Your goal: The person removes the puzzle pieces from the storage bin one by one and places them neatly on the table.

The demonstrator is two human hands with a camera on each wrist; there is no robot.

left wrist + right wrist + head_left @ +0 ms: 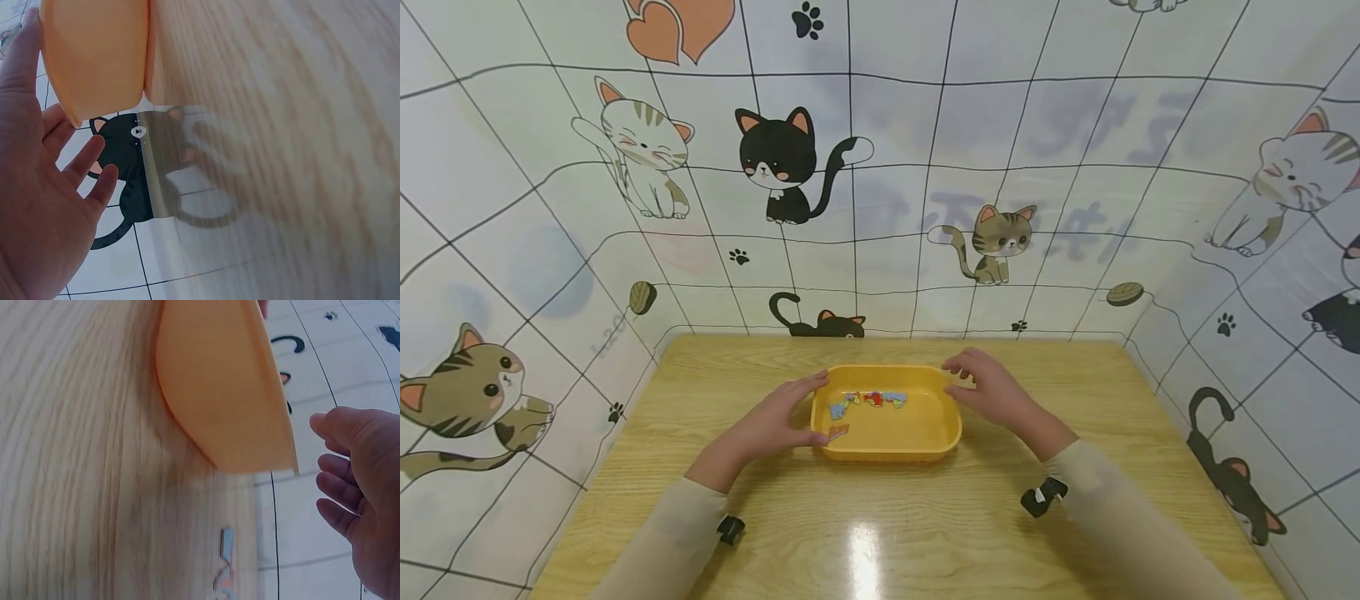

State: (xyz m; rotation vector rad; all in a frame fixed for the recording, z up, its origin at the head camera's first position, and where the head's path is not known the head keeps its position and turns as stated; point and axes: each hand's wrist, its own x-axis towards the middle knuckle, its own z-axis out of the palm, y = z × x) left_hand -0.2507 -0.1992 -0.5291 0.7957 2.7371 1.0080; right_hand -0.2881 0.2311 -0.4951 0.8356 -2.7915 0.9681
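A yellow plastic tray (891, 454) sits on the wooden table with several small flat colourful pieces (874, 399) along its left and back part. An orange-brown piece (838, 431) lies by its front left corner. My left hand (778, 419) spans the tray's left end, thumb at the near corner and fingertips at the far one, with the fingers mostly straight. In the left wrist view the lower fingers stand off the tray wall. My right hand (992, 392) hovers at the tray's back right corner, fingers loosely bent. The right wrist view shows a gap between thumb and rim.
The wooden table (880, 517) runs back to a wall cloth (887, 200) printed with cats and grid lines, which also covers both sides. A black strap device sits at the left wrist (730, 529) and another at the right wrist (1043, 497).
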